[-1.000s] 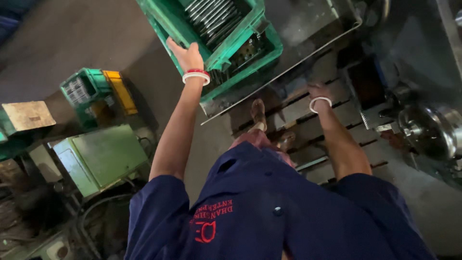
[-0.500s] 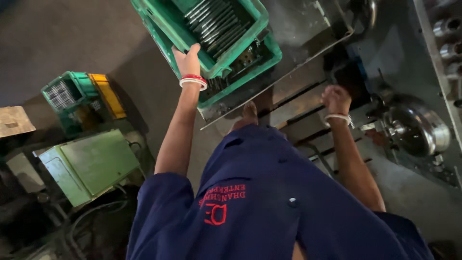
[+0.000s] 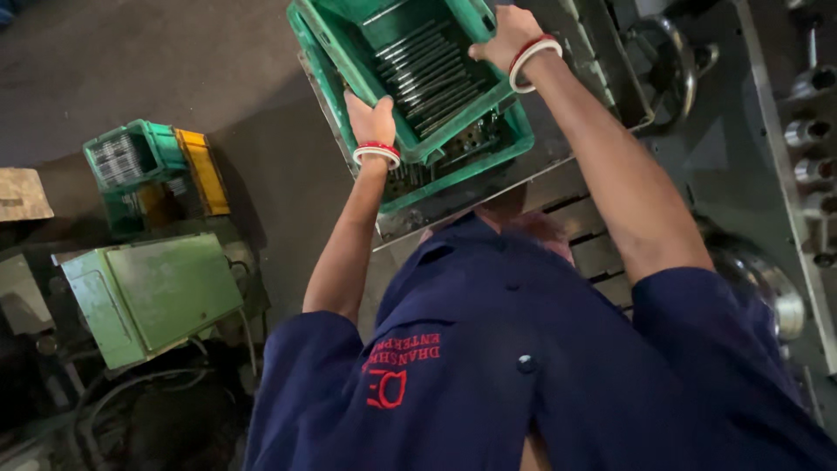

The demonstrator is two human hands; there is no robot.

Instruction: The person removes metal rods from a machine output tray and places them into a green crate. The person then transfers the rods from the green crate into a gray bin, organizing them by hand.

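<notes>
My left hand (image 3: pixel 370 119) grips the near left rim of a green plastic crate (image 3: pixel 344 52) that holds several long metal rods (image 3: pixel 432 74). On the crate's right rim, my right hand (image 3: pixel 506 35) holds the edge. That upper crate sits nested on a second green crate (image 3: pixel 488 161) below it, which also contains metal parts. Both wrists wear red and white bangles. My dark blue shirt fills the lower part of the view.
The crates rest on a metal platform (image 3: pixel 558 166) beside a grey machine (image 3: pixel 767 174) with a round chuck and knobs at the right. On the floor at left stand a light green metal box (image 3: pixel 148 292) and stacked green and yellow crates (image 3: pixel 157 170).
My right hand has moved from the wooden slats near the machine up to the crate's right rim. My left hand has shifted onto the crate's near left rim. The view has tilted.
</notes>
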